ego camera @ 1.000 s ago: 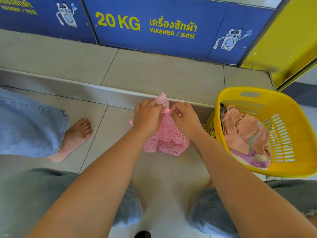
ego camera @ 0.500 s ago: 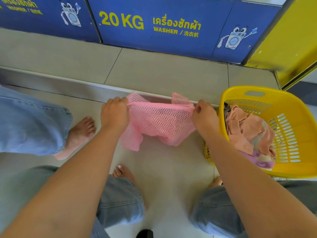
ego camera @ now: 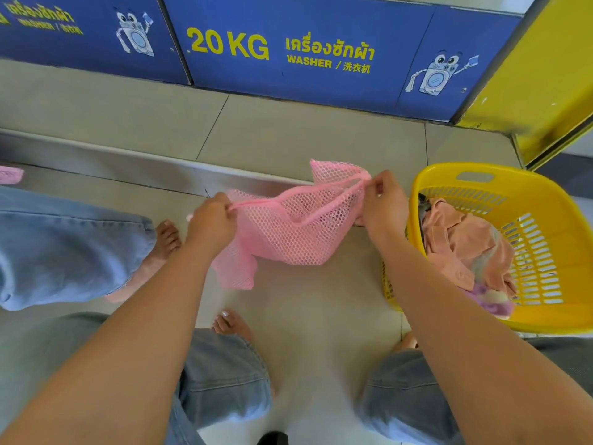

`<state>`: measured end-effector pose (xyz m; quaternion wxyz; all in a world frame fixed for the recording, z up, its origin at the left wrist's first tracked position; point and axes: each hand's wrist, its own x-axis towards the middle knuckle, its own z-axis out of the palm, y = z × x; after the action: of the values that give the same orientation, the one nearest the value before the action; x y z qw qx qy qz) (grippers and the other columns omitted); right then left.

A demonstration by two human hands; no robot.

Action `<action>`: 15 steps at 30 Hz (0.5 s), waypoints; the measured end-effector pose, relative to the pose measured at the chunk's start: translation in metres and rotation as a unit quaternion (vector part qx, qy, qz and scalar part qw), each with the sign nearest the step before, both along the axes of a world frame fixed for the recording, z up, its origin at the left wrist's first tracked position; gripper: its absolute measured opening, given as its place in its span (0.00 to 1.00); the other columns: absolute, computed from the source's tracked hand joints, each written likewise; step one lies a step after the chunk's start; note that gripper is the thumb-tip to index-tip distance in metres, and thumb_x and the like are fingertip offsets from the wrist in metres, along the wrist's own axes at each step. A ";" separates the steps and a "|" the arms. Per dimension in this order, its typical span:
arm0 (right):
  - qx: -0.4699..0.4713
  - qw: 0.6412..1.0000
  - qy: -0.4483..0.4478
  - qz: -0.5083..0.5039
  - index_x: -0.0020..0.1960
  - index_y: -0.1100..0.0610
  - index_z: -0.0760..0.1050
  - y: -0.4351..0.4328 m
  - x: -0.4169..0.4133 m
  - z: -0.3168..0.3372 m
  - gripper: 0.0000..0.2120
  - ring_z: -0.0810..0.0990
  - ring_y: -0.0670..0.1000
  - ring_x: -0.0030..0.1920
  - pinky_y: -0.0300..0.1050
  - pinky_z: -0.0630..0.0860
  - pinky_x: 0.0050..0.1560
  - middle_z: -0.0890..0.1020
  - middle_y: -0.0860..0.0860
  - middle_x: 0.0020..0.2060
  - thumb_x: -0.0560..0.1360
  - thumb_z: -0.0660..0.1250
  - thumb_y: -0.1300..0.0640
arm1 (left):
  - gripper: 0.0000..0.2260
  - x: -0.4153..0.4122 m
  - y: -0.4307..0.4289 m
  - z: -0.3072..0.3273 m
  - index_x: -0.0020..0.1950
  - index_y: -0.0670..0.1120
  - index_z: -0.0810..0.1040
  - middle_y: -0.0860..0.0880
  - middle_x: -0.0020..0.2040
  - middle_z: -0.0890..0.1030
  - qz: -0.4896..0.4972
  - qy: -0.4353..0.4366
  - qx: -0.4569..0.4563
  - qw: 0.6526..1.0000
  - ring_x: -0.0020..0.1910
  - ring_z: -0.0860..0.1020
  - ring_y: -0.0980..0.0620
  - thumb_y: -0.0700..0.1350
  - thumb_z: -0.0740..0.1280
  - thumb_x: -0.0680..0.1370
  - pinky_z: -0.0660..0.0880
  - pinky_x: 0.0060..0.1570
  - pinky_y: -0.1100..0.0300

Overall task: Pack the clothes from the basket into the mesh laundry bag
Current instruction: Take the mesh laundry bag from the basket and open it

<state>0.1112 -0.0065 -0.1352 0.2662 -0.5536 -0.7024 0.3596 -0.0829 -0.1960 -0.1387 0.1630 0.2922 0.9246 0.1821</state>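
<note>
Head view: left hand [ego camera: 210,221] and right hand [ego camera: 383,205] pinch the mesh bag [ego camera: 288,232] mouth stretched across mid-frame; clothes [ego camera: 462,248] sit right, nearest the right hand.

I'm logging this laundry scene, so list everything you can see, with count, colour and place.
mesh bag: one, pink, stretched between both hands
basket: one, yellow, floor at right
clothes: several, peach, grey, purple, inside basket
washer panels: at least two, blue, across top
other person's leg: one, blue jeans, left
floor: one, grey tiles, underneath
own legs: two, blue jeans, bottom
left hand: one, grips bag's left edge
right hand: one, pinches bag's cord
</note>
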 end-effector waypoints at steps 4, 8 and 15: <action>-0.130 0.991 -0.006 -0.008 0.55 0.54 0.68 -0.009 -0.002 0.000 0.08 0.83 0.58 0.39 0.56 0.83 0.40 0.79 0.54 0.43 0.79 0.53 0.61 | 0.06 0.026 0.011 0.000 0.44 0.48 0.71 0.51 0.41 0.74 -0.042 -0.199 0.054 0.978 0.41 0.72 0.51 0.45 0.62 0.81 0.67 0.37 0.60; -0.322 0.945 -0.052 0.013 0.52 0.60 0.73 -0.035 -0.004 -0.010 0.11 0.84 0.58 0.36 0.55 0.83 0.40 0.83 0.58 0.40 0.79 0.59 0.53 | 0.06 0.047 0.021 -0.001 0.48 0.49 0.73 0.50 0.48 0.77 -0.067 -0.295 0.051 0.952 0.46 0.75 0.52 0.50 0.63 0.81 0.71 0.48 0.56; -0.524 0.850 -0.025 0.048 0.62 0.57 0.69 -0.059 0.000 -0.011 0.31 0.85 0.60 0.47 0.52 0.82 0.49 0.83 0.59 0.49 0.76 0.55 0.31 | 0.08 0.060 0.028 0.002 0.52 0.48 0.75 0.50 0.51 0.78 -0.123 -0.396 0.046 0.909 0.50 0.75 0.51 0.50 0.68 0.78 0.70 0.54 0.54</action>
<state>0.1110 -0.0651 -0.1466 -0.0993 -0.5851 -0.4420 0.6727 -0.0231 -0.1681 -0.1371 0.5229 0.3145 0.7318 0.3037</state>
